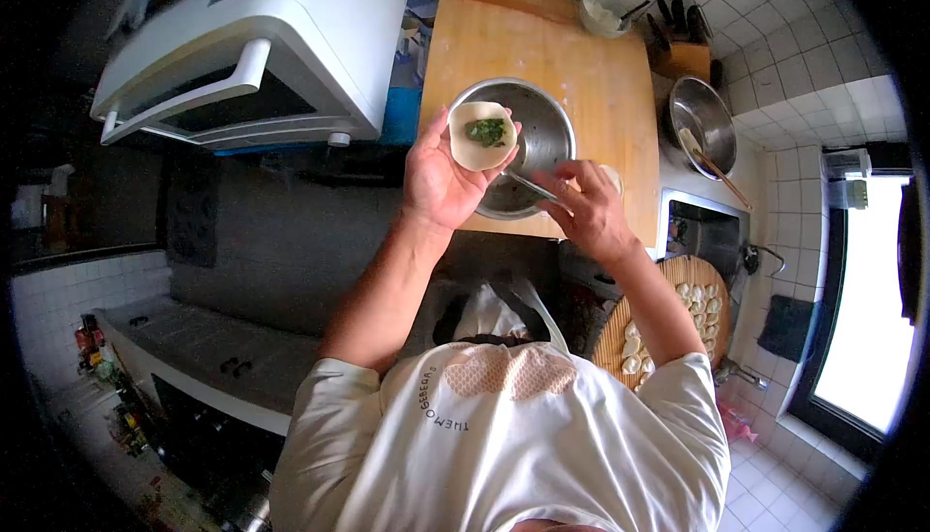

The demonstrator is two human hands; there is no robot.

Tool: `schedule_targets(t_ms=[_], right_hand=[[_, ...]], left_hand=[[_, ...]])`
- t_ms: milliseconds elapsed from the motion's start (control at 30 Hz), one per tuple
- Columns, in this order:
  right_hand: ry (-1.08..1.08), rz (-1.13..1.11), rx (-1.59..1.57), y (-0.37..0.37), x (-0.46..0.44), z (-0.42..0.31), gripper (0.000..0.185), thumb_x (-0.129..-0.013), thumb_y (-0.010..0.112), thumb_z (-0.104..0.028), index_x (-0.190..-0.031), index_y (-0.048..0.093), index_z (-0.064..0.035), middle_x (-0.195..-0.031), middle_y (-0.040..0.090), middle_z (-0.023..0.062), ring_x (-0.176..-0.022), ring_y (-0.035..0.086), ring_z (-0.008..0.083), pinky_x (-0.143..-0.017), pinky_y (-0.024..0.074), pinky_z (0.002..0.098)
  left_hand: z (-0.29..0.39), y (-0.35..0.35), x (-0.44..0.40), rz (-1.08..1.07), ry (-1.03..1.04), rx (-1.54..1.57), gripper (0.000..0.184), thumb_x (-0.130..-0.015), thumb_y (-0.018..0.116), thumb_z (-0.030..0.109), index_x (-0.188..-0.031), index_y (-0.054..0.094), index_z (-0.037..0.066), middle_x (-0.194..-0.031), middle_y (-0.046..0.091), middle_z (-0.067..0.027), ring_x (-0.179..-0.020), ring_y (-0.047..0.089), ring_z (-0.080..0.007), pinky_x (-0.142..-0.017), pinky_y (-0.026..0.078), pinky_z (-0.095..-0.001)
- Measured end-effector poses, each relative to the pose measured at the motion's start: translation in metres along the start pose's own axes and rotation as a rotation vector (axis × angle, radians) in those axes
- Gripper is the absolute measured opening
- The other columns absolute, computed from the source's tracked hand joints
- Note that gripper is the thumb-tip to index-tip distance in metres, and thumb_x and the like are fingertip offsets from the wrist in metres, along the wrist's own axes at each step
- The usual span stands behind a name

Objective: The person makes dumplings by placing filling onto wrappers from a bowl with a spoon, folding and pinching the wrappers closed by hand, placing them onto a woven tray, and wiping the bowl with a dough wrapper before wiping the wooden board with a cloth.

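On my left hand (441, 178) rests a round dumpling wrapper (472, 156), with a small heap of chopped green filling (487, 132) at its middle. The fingers curl up around its edge. My right hand (586, 207) has its fingers bent around a slim metal utensil (526, 184) that slants over the bowl; its far end cannot be made out. Below both hands a steel mixing bowl (554, 125) sits on the wooden board (601, 86). A pale round piece (612, 179), perhaps another wrapper, shows partly behind my right hand.
A woven tray (608, 338) with several rows of dumplings (697, 304) lies at the right by the sink (722, 232). At the back are a glass bowl (605, 15), a knife block (681, 55) and another steel bowl (712, 110). A white oven (320, 18) stands left.
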State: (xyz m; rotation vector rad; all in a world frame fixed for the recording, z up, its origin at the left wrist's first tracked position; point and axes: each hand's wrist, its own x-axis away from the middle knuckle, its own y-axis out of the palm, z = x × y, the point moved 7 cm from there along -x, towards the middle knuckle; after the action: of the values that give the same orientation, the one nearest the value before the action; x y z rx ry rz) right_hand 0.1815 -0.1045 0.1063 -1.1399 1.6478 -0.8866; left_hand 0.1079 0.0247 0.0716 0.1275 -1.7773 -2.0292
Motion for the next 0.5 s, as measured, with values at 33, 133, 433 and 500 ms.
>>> schedule_targets(t_ms=[33, 133, 433, 500], right_hand=[[-0.064, 0.092, 0.011, -0.013, -0.008, -0.012, 0.036, -0.071, 0.061, -0.014, -0.106, 0.06, -0.0179, -0.091, 0.052, 0.0061, -0.082, 0.053, 0.0233, -0.067, 0.0453, 0.0339], [-0.159, 0.205, 0.014, -0.02, -0.027, -0.026, 0.037, -0.069, 0.063, -0.015, -0.106, 0.061, -0.0226, -0.1, 0.052, 0.0044, -0.089, 0.05, 0.0239, -0.073, 0.0419, 0.0344], [-0.114, 0.219, -0.229, -0.012, -0.052, -0.023, 0.022, -0.067, 0.068, -0.009, -0.088, 0.068, -0.0124, -0.099, 0.055, 0.0081, -0.091, 0.052, 0.0271, -0.079, 0.0431, 0.0356], [-0.008, 0.273, -0.302, -0.006, -0.058, -0.014, 0.018, -0.068, 0.067, -0.01, -0.086, 0.067, -0.0109, -0.097, 0.057, 0.0091, -0.089, 0.054, 0.0278, -0.076, 0.044, 0.0359]], left_hand=[[-0.003, -0.003, 0.0, 0.028, 0.003, -0.008, 0.044, -0.091, 0.034, 0.037, -0.114, 0.045, 0.001, -0.112, 0.053, -0.0188, -0.104, 0.052, -0.0334, -0.085, 0.046, -0.0421], [-0.013, -0.005, 0.001, -0.026, -0.025, -0.042, 0.049, -0.09, 0.035, 0.039, -0.119, 0.043, 0.0, -0.119, 0.048, -0.0218, -0.11, 0.048, -0.0334, -0.089, 0.044, -0.045], [-0.021, -0.013, 0.008, -0.018, 0.019, -0.115, 0.037, -0.088, 0.045, 0.035, -0.115, 0.045, 0.009, -0.108, 0.053, -0.0065, -0.098, 0.051, -0.018, -0.081, 0.043, -0.0327], [-0.021, -0.01, 0.011, -0.14, 0.076, -0.306, 0.036, -0.086, 0.053, 0.02, -0.118, 0.042, 0.01, -0.11, 0.051, -0.0042, -0.1, 0.05, -0.0149, -0.085, 0.042, -0.03]])
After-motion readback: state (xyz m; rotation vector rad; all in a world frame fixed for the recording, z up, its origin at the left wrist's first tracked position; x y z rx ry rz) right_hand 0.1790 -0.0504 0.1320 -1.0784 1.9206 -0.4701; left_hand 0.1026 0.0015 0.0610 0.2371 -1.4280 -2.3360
